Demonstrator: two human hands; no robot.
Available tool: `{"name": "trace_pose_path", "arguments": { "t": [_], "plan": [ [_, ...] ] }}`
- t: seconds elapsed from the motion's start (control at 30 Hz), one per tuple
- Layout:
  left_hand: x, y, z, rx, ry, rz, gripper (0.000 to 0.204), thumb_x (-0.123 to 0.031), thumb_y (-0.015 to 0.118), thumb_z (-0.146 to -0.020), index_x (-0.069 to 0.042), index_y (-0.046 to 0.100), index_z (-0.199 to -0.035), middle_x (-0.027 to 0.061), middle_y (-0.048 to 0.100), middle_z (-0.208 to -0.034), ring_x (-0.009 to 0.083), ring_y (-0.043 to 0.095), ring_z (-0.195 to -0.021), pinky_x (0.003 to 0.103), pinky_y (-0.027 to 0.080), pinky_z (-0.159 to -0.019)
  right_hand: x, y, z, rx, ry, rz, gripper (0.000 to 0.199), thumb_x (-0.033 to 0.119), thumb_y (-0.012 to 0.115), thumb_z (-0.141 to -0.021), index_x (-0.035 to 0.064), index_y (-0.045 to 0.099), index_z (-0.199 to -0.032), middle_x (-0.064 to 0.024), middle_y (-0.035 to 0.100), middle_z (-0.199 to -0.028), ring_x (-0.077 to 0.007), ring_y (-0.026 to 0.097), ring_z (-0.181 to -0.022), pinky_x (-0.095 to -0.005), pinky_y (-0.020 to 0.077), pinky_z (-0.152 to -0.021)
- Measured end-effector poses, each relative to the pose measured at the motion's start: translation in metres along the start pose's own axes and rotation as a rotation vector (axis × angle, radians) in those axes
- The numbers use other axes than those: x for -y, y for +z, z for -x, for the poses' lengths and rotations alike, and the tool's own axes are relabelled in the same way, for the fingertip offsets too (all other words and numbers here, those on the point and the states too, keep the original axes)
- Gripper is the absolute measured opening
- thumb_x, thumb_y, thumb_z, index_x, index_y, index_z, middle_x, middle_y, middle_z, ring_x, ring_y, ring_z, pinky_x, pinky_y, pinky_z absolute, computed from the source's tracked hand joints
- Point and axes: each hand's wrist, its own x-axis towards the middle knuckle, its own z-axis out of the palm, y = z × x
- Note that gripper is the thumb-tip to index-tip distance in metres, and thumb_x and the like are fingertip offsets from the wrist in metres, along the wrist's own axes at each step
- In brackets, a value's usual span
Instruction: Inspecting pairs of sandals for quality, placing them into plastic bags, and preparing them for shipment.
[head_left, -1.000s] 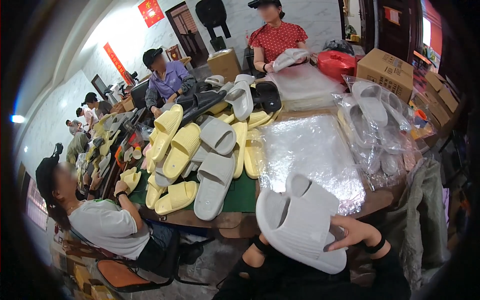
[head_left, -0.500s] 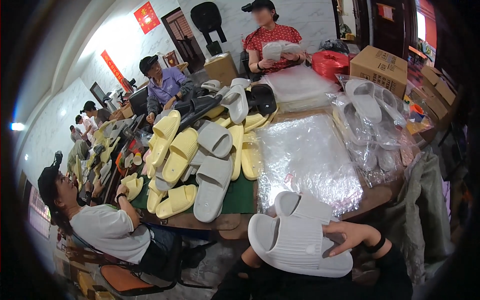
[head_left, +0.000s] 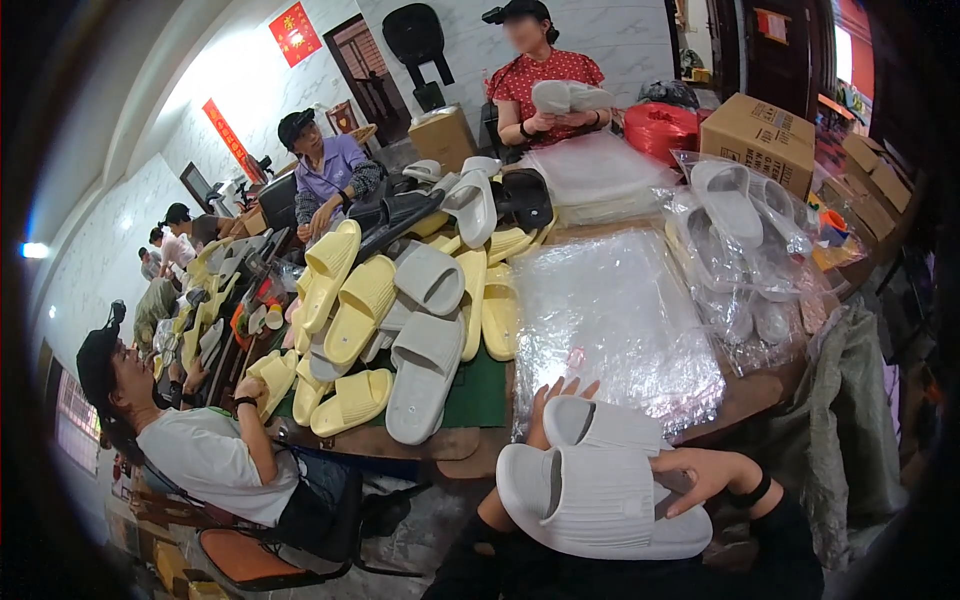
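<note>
I find the pair of light grey slippers point(head_left: 600, 478) at five o'clock in my view. My right hand point(head_left: 714, 473) pinches it by the three o'clock side. My left hand point(head_left: 544, 414), spread, shows at its eleven o'clock, partly hidden; contact cannot be confirmed. Clear plastic film point(head_left: 615, 310) lies at twelve o'clock beyond.

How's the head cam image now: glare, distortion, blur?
Head view: harsh glare off the clear plastic sheets; head view: the lamp at the left edge is blown out, with bluish flare above it; head view: fisheye curvature, black rim; head view: light grey ribbed slides look crisp, ribs legible; distant workers at left look small and soft.
</note>
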Motion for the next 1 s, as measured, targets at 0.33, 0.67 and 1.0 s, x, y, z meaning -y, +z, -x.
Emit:
{"name": "trace_pose_path", "arguments": {
  "t": [0.33,0.67,1.0],
  "plan": [
    [0.043,0.040,0.001,-0.015,0.016,1.193,0.041,-0.007,0.060,-0.077,-0.003,0.058,-0.118,0.0183,0.060,-0.116,0.0314,0.057,-0.109,0.037,0.045,-0.092,-0.013,0.002,-0.003,0.124,0.016,0.031,0.080,0.025,0.073,-0.079,0.0009,0.031,-0.142,-0.0187,0.040,-0.138,-0.0273,0.035,-0.129,-0.0370,0.0240,-0.108],
    [0.041,0.001,-0.024,-0.177,-0.290,1.035,0.029,-0.002,0.061,-0.076,-0.001,0.064,-0.105,0.0103,0.057,-0.082,0.0293,0.056,-0.071,0.039,0.047,-0.064,-0.005,0.002,0.001,-0.010,0.017,0.171,0.076,0.029,0.074,-0.078,0.0000,0.038,-0.138,-0.0189,0.050,-0.125,-0.0266,0.047,-0.117,-0.0343,0.0354,-0.099],
    [0.056,-0.023,-0.042,-0.238,-0.392,1.111,0.024,-0.008,0.060,-0.085,-0.003,0.064,-0.109,0.0147,0.065,-0.100,0.0318,0.062,-0.088,0.036,0.049,-0.076,-0.005,-0.003,0.013,-0.440,0.021,0.778,0.071,0.047,0.071,-0.075,-0.0030,0.054,-0.122,-0.0262,0.056,-0.111,-0.0401,0.053,-0.106,-0.0430,0.0414,-0.091]
  ]
}}
